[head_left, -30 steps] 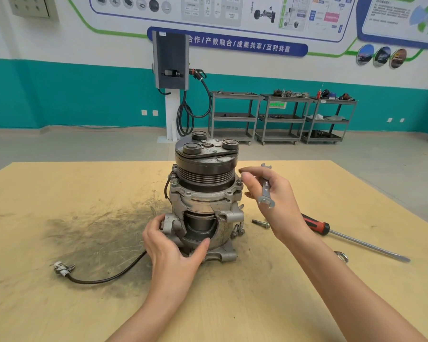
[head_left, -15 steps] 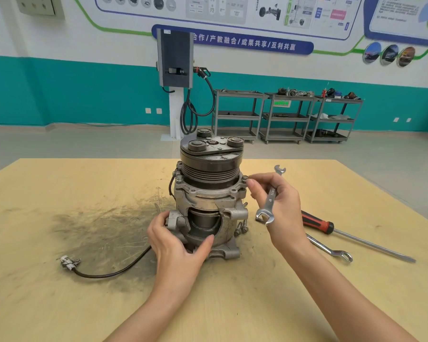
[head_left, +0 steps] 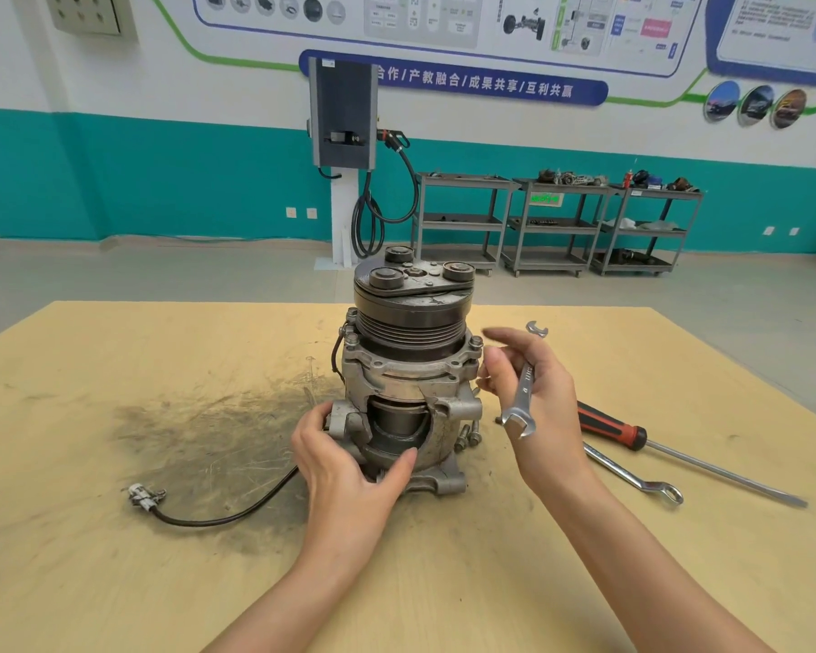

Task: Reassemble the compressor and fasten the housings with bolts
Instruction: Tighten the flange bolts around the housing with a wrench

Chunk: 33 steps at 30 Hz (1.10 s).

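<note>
Nearest to you, your left hand grips the lower housing of the compressor, thumb laid on the edge of the cut-away opening, probably so the body does not turn or tip while you work on it. The compressor stands upright on the wooden table, pulley on top. Its black cable runs away from this grip to the left and ends in a small connector.

Just right of the housing, your right hand holds the open-end wrench against the palm with the lower fingers curled on it. The index finger and thumb are free and reach toward the flange bolt; I judge you want to turn this bolt by fingers first.

Below this hand, loose bolts lean against the housing. Farther right lie a second wrench and a red-handled screwdriver.
</note>
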Each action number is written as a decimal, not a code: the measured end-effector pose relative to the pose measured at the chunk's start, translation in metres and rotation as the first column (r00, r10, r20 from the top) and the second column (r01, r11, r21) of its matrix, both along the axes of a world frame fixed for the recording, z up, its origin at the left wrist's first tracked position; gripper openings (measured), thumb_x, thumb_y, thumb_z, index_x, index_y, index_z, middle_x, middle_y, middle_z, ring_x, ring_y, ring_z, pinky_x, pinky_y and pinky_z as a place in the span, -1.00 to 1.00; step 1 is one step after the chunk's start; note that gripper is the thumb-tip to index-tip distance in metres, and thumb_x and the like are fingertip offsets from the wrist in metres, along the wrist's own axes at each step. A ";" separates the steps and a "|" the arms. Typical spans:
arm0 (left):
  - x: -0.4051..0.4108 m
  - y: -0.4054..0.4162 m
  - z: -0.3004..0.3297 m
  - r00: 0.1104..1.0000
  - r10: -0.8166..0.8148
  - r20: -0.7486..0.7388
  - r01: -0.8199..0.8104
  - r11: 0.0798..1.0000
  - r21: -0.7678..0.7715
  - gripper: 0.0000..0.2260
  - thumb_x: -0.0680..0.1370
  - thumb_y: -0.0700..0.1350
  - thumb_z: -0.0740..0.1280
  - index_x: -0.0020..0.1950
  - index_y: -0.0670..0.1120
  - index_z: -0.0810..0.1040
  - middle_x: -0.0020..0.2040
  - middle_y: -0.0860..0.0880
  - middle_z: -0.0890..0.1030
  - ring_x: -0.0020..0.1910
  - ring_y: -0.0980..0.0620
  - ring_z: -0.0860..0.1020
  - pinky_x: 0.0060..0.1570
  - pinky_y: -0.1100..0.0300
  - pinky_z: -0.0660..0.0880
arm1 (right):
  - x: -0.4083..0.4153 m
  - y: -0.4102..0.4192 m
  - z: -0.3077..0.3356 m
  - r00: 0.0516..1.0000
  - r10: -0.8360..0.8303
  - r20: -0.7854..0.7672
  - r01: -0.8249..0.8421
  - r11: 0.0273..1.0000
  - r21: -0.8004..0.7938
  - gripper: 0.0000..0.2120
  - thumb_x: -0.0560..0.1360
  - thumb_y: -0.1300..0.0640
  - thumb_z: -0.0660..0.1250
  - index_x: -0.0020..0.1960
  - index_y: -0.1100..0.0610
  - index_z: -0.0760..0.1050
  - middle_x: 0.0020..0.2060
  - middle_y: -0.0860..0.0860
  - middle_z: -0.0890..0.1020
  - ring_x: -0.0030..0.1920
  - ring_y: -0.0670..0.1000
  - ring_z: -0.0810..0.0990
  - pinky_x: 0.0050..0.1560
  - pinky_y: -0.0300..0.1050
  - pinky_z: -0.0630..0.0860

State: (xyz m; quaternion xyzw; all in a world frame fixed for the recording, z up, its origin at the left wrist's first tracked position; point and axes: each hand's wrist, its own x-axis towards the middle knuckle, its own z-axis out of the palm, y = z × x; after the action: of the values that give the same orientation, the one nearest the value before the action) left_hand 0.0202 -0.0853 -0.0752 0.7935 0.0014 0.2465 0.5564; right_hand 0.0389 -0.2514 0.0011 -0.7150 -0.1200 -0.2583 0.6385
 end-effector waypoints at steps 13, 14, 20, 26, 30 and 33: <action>0.001 0.000 0.000 1.000 0.003 0.011 -0.003 1.000 0.001 -0.15 0.34 -0.11 0.60 0.45 -0.16 0.13 0.29 0.02 0.18 0.39 -0.02 0.23 0.47 0.00 0.22 | 0.005 -0.001 -0.002 0.994 0.079 -0.079 -0.073 0.995 0.070 -0.76 0.48 -0.02 0.35 0.08 0.07 0.53 -0.06 -0.02 0.63 0.05 -0.02 0.61 0.14 -0.02 0.56; 0.001 0.000 0.000 1.000 0.003 0.011 -0.003 1.000 -0.001 -0.15 0.35 -0.11 0.60 0.45 -0.16 0.13 0.29 0.02 0.18 0.39 -0.01 0.23 0.47 0.00 0.22 | 0.006 0.000 -0.001 0.993 0.085 -0.083 -0.078 0.993 0.087 -0.72 0.47 -0.04 0.34 0.12 0.06 0.54 -0.05 0.01 0.63 0.06 0.00 0.62 0.14 0.01 0.56; 0.002 0.000 -0.001 1.000 -0.003 0.010 0.003 1.000 0.000 -0.13 0.35 -0.10 0.60 0.47 -0.16 0.11 0.30 0.04 0.16 0.41 0.03 0.20 0.46 0.12 0.16 | 0.015 0.003 -0.002 0.992 0.087 -0.091 -0.075 0.989 0.129 -0.89 0.57 0.11 0.32 0.05 0.08 0.59 -0.05 -0.04 0.69 0.06 -0.01 0.64 0.10 -0.02 0.56; 0.003 -0.001 -0.003 1.000 0.011 0.028 -0.011 1.000 0.005 -0.13 0.34 -0.13 0.60 0.46 -0.17 0.12 0.28 0.05 0.16 0.38 0.05 0.20 0.41 0.18 0.15 | 0.020 0.006 -0.003 0.988 0.121 -0.097 -0.095 0.968 0.233 -0.96 0.53 0.13 0.37 -0.06 0.10 0.54 -0.22 -0.11 0.66 -0.14 -0.13 0.62 -0.11 -0.22 0.51; 0.005 -0.002 -0.004 1.000 0.010 0.017 -0.010 1.000 -0.012 -0.13 0.34 -0.13 0.60 0.45 -0.18 0.11 0.28 0.04 0.16 0.41 0.01 0.22 0.46 0.10 0.19 | 0.021 0.004 -0.002 0.987 0.141 -0.083 -0.119 0.965 0.233 -0.94 0.53 0.15 0.38 -0.03 0.11 0.54 -0.24 -0.11 0.64 -0.17 -0.13 0.61 -0.14 -0.23 0.52; 0.006 -0.002 -0.003 1.000 -0.001 0.003 0.002 1.000 -0.025 -0.13 0.35 -0.12 0.60 0.45 -0.17 0.10 0.30 0.03 0.15 0.42 -0.02 0.22 0.48 -0.01 0.22 | 0.019 0.004 -0.003 0.988 0.135 -0.069 -0.119 0.972 0.201 -0.90 0.55 0.15 0.35 0.05 0.12 0.57 -0.16 -0.07 0.69 -0.09 -0.09 0.65 -0.08 -0.24 0.57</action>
State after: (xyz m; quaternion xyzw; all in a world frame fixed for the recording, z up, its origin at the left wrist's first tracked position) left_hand 0.0265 -0.0875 -0.0784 0.7861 0.0032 0.2471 0.5666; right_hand 0.0583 -0.2473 -0.0014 -0.6492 -0.1132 -0.1979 0.7257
